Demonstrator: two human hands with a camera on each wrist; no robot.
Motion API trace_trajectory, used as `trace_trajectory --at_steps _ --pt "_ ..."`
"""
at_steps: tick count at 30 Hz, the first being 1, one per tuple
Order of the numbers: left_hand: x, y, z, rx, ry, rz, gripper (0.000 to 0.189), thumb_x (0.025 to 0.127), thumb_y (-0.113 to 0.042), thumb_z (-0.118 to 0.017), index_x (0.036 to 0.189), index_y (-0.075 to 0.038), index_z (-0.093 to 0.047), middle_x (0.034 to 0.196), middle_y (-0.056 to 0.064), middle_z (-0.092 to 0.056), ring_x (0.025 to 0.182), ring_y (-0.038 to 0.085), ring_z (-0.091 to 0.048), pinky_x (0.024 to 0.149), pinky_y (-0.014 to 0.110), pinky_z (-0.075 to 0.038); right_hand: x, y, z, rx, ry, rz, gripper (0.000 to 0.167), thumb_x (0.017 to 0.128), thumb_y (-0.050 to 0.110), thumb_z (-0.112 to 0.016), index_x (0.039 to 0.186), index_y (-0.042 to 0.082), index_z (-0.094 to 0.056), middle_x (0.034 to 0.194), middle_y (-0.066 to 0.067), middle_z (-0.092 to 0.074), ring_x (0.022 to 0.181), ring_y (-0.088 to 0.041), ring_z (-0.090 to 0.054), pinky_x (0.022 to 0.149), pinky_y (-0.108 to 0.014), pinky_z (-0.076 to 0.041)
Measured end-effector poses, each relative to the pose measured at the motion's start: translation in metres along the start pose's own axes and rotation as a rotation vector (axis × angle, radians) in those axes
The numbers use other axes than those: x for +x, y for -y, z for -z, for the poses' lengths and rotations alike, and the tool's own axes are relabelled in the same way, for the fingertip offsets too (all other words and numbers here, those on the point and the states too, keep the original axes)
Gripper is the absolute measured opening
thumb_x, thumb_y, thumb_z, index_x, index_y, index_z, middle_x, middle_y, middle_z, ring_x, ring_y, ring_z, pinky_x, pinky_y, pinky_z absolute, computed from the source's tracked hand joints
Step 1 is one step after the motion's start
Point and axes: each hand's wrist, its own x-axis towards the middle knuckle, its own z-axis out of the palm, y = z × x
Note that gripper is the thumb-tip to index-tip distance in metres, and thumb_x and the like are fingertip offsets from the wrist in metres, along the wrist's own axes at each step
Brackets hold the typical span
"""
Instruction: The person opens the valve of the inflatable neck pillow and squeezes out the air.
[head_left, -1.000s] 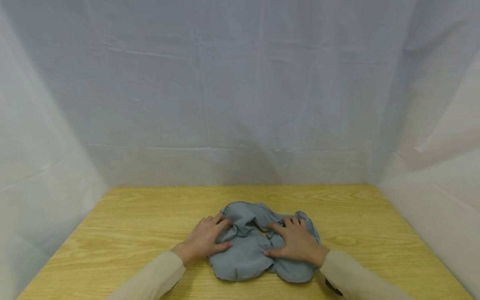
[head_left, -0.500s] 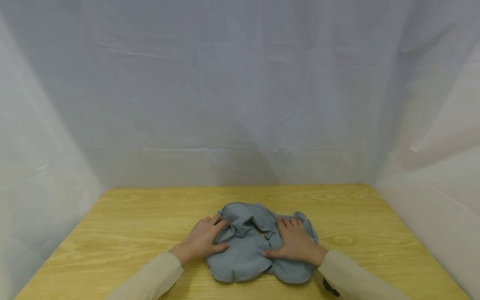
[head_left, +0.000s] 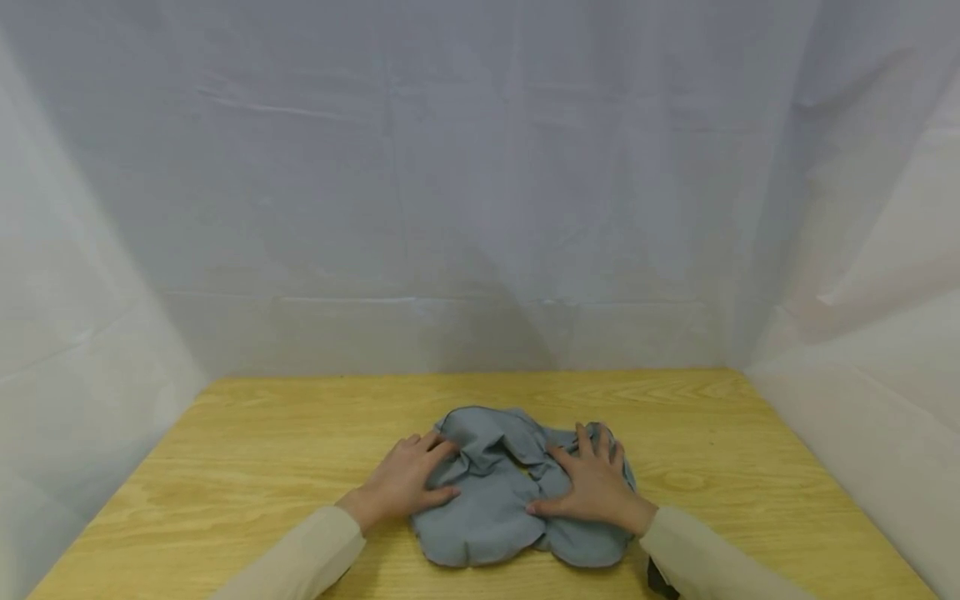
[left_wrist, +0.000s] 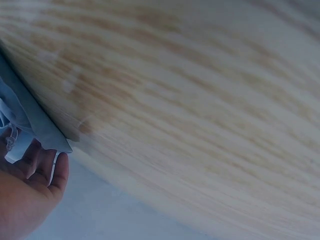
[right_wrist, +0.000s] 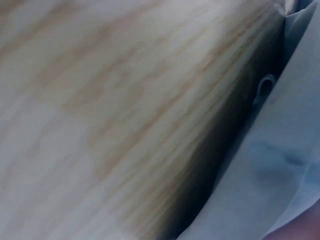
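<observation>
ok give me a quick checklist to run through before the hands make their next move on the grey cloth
1. Left hand on the cloth: ok, it touches the left side.
2. Right hand on the cloth: ok, its fingers are spread over the right part.
3. Cloth smooth: not ok, it is creased and bunched, with a small gap near the middle showing the table.
4. Cloth clear of the table's edges: ok, bare wood shows all round it in the head view.
5. Firm grip beneath the palms: cannot tell, their undersides are hidden.
</observation>
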Motion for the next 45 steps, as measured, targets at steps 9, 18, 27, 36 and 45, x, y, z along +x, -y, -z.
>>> trace_trajectory --at_steps 9,18,27,36,45 --pt "0.0 0.002 -0.003 0.014 -0.01 -0.007 0.051 0.081 -0.045 -0.064 0.12 -0.014 -0.055 0.113 0.008 -0.055 0.095 0.025 -0.055 0.08 0.043 -0.046 0.002 -0.006 0.0 -0.022 0.034 0.022 0.09 0.064 0.07 -0.064 0.135 0.018 -0.046 0.139 -0.023 -0.036 0.127 -0.06 -0.013 0.092 -0.075 -0.012" --pt "0.0 0.003 -0.005 -0.004 -0.004 -0.002 0.052 0.081 -0.046 -0.063 0.121 -0.014 -0.055 0.115 0.008 -0.055 0.097 0.025 -0.055 0.082 0.044 -0.045 0.003 -0.008 0.0 0.025 0.052 0.043 0.09 0.065 0.068 -0.065 0.135 0.016 -0.045 0.134 -0.019 -0.04 0.119 -0.061 -0.029 0.083 -0.073 -0.03" --pt "0.001 0.001 -0.004 -0.016 0.01 0.008 0.052 0.081 -0.046 -0.064 0.121 -0.014 -0.054 0.115 0.007 -0.054 0.098 0.025 -0.054 0.082 0.044 -0.045 -0.001 -0.004 0.002 -0.03 0.016 0.032 0.09 0.062 0.071 -0.064 0.133 0.019 -0.047 0.127 -0.014 -0.046 0.115 -0.049 -0.041 0.084 -0.069 -0.03" --pt "0.001 0.001 -0.003 -0.036 0.026 0.019 0.054 0.081 -0.047 -0.063 0.123 -0.013 -0.054 0.117 0.008 -0.053 0.1 0.027 -0.054 0.084 0.046 -0.044 -0.002 -0.01 0.003 0.006 0.035 0.064 0.084 0.065 0.068 -0.064 0.133 0.022 -0.047 0.129 -0.011 -0.042 0.117 -0.052 -0.033 0.09 -0.071 -0.019" --pt "0.001 0.001 -0.001 -0.029 0.028 0.005 0.053 0.082 -0.047 -0.062 0.122 -0.013 -0.054 0.117 0.008 -0.053 0.1 0.026 -0.053 0.084 0.046 -0.044 -0.002 -0.015 0.002 0.103 0.009 0.03 0.081 0.062 0.066 -0.069 0.13 0.026 -0.051 0.142 -0.015 -0.025 0.13 -0.056 -0.004 0.093 -0.073 -0.013"
